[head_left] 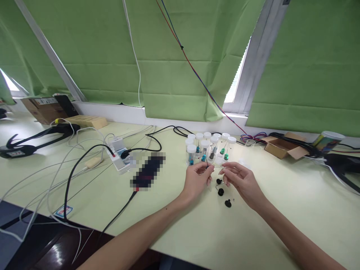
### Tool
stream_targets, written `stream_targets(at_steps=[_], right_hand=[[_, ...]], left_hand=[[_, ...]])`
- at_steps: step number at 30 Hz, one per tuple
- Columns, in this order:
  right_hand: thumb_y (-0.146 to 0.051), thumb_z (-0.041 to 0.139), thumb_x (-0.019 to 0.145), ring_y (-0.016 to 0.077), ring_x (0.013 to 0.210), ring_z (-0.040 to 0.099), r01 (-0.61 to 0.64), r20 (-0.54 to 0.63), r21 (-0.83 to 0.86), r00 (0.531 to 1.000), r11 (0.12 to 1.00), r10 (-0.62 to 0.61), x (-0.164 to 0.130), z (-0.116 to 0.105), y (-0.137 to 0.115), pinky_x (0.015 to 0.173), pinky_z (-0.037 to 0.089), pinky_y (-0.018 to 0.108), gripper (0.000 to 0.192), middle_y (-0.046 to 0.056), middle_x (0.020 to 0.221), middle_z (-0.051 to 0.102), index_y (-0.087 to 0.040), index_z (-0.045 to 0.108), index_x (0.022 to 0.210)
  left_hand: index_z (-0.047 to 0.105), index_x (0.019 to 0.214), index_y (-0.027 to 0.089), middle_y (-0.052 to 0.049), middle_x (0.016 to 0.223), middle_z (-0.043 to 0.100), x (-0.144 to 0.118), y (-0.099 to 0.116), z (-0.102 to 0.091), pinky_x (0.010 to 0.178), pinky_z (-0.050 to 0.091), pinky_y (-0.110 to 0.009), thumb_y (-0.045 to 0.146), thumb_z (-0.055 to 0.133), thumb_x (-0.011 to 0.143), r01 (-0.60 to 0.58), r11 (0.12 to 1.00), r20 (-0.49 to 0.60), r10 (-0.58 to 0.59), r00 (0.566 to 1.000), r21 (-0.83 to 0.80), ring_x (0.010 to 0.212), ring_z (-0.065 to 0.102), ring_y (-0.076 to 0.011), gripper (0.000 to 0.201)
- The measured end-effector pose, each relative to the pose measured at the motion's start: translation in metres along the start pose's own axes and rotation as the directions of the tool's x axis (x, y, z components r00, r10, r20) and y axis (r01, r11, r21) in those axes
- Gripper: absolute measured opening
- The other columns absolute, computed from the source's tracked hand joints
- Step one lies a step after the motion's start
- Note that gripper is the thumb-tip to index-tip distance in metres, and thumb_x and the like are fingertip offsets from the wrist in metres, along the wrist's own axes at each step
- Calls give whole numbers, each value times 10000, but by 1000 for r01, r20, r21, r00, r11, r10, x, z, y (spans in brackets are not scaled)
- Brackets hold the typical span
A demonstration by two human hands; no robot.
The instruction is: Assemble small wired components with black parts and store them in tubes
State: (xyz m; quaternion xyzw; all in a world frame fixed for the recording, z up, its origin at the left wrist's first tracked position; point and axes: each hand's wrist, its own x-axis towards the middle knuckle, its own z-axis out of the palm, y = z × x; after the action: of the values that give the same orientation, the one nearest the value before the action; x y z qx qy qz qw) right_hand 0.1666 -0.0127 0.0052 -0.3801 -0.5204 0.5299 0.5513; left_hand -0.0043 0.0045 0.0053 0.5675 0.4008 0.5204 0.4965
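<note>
My left hand point(196, 179) is closed in a pinch on a small dark part with thin metal rods; its exact kind is too small to tell. From the right, my right hand point(242, 182) pinches a thin metal rod point(217, 167) that spans the gap between both hands. On the table just below the fingers lie a round black knob point(221, 192), a black disc-shaped piece point(228, 203) and another black piece point(219, 181) beside a bent metal rod. Behind the hands stand several clear vials point(191, 157) with white caps, holding blue, green and grey needle-like pieces.
Left of my hands lies a blurred dark phone point(147, 172) with a cable plugged in. A white power strip point(120, 159) and tangled cables spread farther left. At right stand an open cardboard box point(277, 148), a tilted canister point(328, 141) and a black device point(344, 167).
</note>
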Motion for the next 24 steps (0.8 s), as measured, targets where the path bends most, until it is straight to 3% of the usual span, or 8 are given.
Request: stream_targets(at_steps=[5,9,24], right_hand=[[-336,738,801,128,583,551,89,-48,-116,994,989,-96,-1,3,0,591,480,301,193,33,766,667,-193,679,915],[-332,742,791,137,568,550,120,-58,-145,990,982,-130,-2,4,-1,575,482,313,182,30,730,657,-187,682,884],[-358,687,844,113,506,513,117,-73,-125,989,985,-127,-2,1,-1,508,437,277,220,4,635,601,-176,632,733]], left_hand=[[642,743,135,-12,687,600,1,2,0,482,389,-231,436,657,801,32,999,1,-32,999,-25,465,467,-80,308],[638,733,132,-7,652,588,1,3,0,485,389,-229,429,652,807,37,999,8,-37,999,-20,457,464,-78,306],[684,809,146,17,554,541,-1,-4,0,515,406,-240,428,652,811,-3,999,64,1,998,39,459,451,-89,284]])
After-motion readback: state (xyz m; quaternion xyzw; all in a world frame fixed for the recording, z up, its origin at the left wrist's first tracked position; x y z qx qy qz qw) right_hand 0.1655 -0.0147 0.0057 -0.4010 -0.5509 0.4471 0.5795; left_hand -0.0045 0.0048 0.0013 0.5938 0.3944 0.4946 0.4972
